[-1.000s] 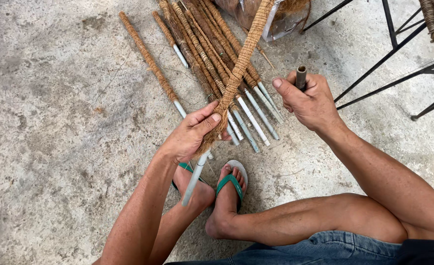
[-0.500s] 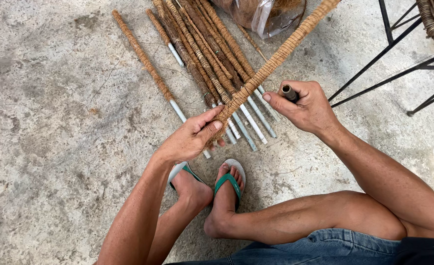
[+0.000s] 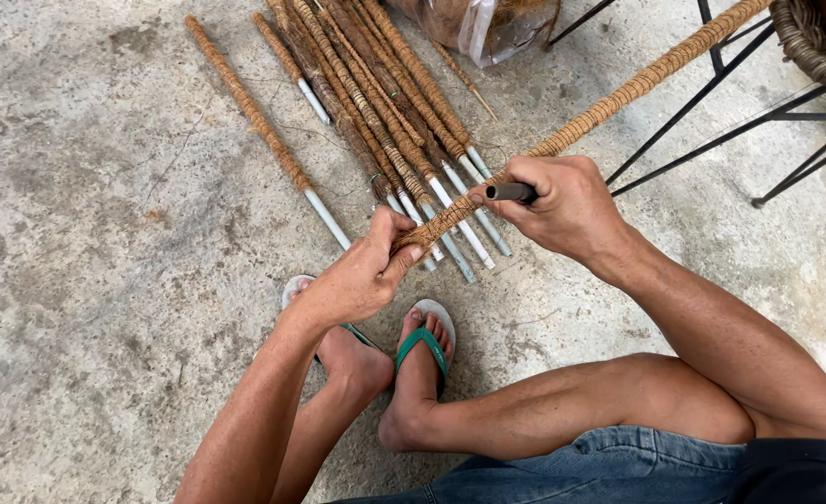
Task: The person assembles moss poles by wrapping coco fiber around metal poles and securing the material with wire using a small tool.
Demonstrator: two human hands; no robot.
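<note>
While the left hand [image 3: 361,275] pinches the wrapped pole [image 3: 609,107] at its low end, steadying it, the right hand [image 3: 567,205] closes its grip on a dark tool [image 3: 509,192]. The pole slants toward two o'clock; finished poles [image 3: 385,103] lie at twelve.

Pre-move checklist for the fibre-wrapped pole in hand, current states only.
1. Left hand grips the lower end of the wrapped pole: ok.
2. Right hand on the pole, also holding a small dark tube: ok.
3. Pole's far end is free of the black metal frame: cannot tell, it crosses the frame in the picture.
4. Finished poles lie together on the concrete floor, not under the held end: not ok, they lie directly below it.
5. Feet in green sandals apart from the poles: ok.
</note>
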